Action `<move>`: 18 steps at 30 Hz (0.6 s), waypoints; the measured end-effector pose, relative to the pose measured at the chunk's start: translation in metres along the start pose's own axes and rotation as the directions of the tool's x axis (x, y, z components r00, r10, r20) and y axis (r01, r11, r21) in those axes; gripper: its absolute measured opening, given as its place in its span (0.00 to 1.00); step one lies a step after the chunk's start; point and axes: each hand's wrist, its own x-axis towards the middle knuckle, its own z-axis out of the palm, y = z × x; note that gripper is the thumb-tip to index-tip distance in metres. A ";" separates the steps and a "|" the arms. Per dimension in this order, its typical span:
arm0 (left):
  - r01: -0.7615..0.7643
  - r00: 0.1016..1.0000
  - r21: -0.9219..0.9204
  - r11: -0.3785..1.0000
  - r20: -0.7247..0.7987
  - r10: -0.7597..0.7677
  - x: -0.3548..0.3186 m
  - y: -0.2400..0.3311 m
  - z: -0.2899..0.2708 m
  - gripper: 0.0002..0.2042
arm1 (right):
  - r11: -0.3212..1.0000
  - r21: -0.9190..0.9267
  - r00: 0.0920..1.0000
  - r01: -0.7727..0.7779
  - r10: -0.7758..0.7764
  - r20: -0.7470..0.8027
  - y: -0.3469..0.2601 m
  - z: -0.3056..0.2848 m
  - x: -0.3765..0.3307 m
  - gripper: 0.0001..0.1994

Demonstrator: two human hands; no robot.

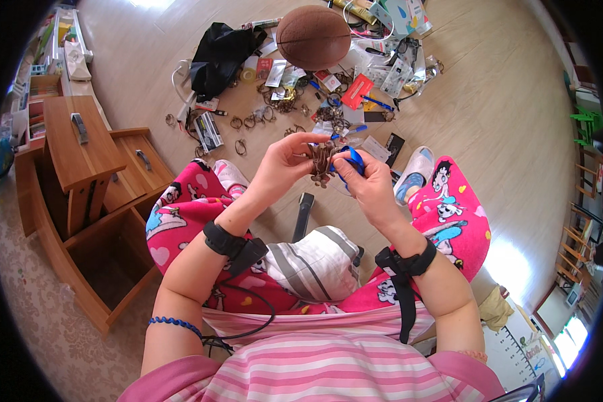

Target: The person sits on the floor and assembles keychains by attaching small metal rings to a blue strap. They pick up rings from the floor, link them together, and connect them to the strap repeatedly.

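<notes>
In front of me, above the floor, my left hand has its thumb and fingers closed on a bunch of brownish metal rings that look like hose clamps. My right hand pinches a shiny blue ribbon right beside the bunch. Whether the ribbon passes through the rings cannot be made out. Similar loose rings lie scattered on the floor beyond my left hand. A larger heap of rings sits farther off among papers and small packets.
A basketball rests at the far side of the clutter, next to a black bag. A red card and a blue pen lie nearer. At left stands a wooden cabinet with pulled-out drawers. Striped cloth lies between my legs.
</notes>
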 end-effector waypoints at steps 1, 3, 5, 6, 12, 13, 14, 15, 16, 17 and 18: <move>-0.031 0.999 0.038 0.999 -0.009 0.031 0.000 -0.001 0.001 0.20 | 1.000 0.020 1.000 0.013 -0.013 0.004 0.000 0.003 -0.001 0.08; -0.060 0.998 0.040 0.997 -0.015 0.060 0.000 -0.004 0.002 0.20 | 0.999 0.021 1.000 0.029 -0.029 -0.005 0.001 0.006 -0.002 0.07; -0.053 0.999 -0.043 0.998 -0.014 0.052 0.000 -0.006 0.003 0.19 | 0.999 -0.016 0.999 0.032 -0.032 -0.027 0.002 0.006 -0.002 0.07; -0.036 0.999 -0.058 0.998 -0.017 0.035 0.000 -0.006 0.003 0.19 | 0.999 -0.044 1.000 0.020 -0.020 -0.016 0.003 0.006 -0.002 0.07; 0.017 1.000 -0.055 0.998 0.001 -0.017 0.000 0.000 0.001 0.20 | 0.988 -0.146 0.999 0.043 -0.046 -0.012 0.005 0.005 -0.001 0.08; 0.030 0.999 -0.063 0.998 0.018 -0.029 -0.001 0.001 0.001 0.20 | 0.980 -0.192 0.998 0.045 -0.053 -0.036 0.006 0.004 -0.002 0.08; 0.047 0.998 -0.079 0.996 0.035 -0.044 -0.001 0.002 0.002 0.20 | 0.970 -0.237 0.996 0.045 -0.061 -0.059 0.007 0.004 -0.003 0.08; 0.032 0.999 -0.061 0.998 0.039 -0.030 -0.002 0.002 0.004 0.20 | 0.967 -0.246 0.994 0.069 -0.087 -0.066 0.008 0.004 -0.002 0.08; 0.021 0.999 -0.051 0.998 0.044 -0.019 -0.003 0.002 0.006 0.20 | 0.962 -0.256 0.991 0.092 -0.114 -0.073 0.010 0.005 -0.001 0.07; -0.017 0.998 -0.062 0.998 0.059 0.021 -0.004 0.001 0.008 0.21 | 0.957 -0.265 0.987 0.114 -0.140 -0.080 0.011 0.006 0.000 0.07; -0.049 0.998 0.040 0.998 0.039 0.048 -0.004 0.000 0.010 0.21 | 0.967 -0.236 0.992 0.091 -0.109 -0.065 0.013 0.005 0.000 0.07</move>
